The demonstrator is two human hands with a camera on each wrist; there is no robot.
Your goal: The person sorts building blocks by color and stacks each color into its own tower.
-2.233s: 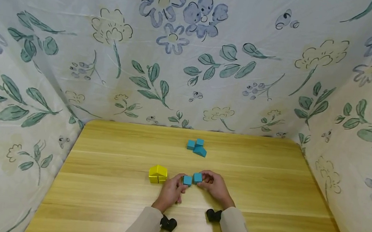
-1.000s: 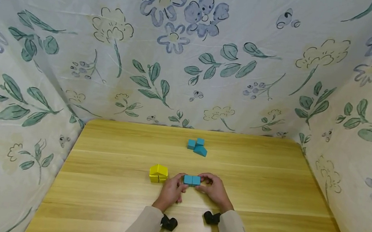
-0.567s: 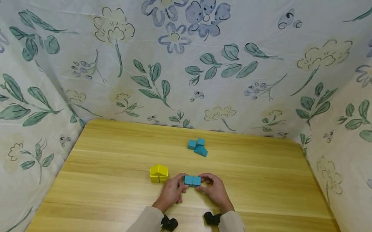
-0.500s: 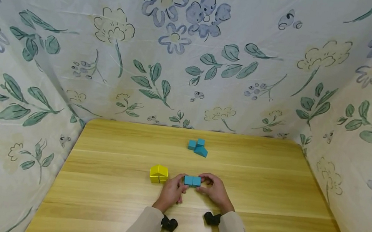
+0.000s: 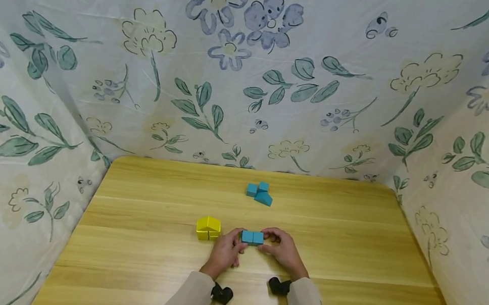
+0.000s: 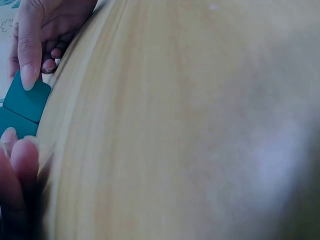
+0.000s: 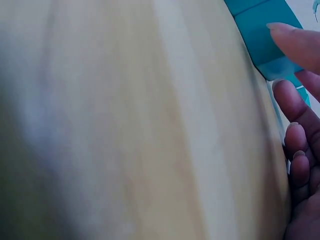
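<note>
A yellow block pile (image 5: 208,228) sits on the surface (image 5: 144,262). Just right of it, a left blue block (image 5: 247,237) and a right blue block (image 5: 258,238) touch side by side. The left hand (image 5: 224,253), nearest the pile, pinches the left one. The right hand (image 5: 284,252), farther from it, pinches the right one. Three other blue blocks (image 5: 251,190) lie behind and right of the pile.

so the blue block (image 5: 258,238) in the right hand (image 5: 283,253) was sitting a bit askew a couple secs back, with a gap between it and the other block (image 5: 247,237) in the left hand (image 5: 224,253). now it's pulled in square, the two touching side by side between the hands, and the right hand has eased back slightly with it.
</note>
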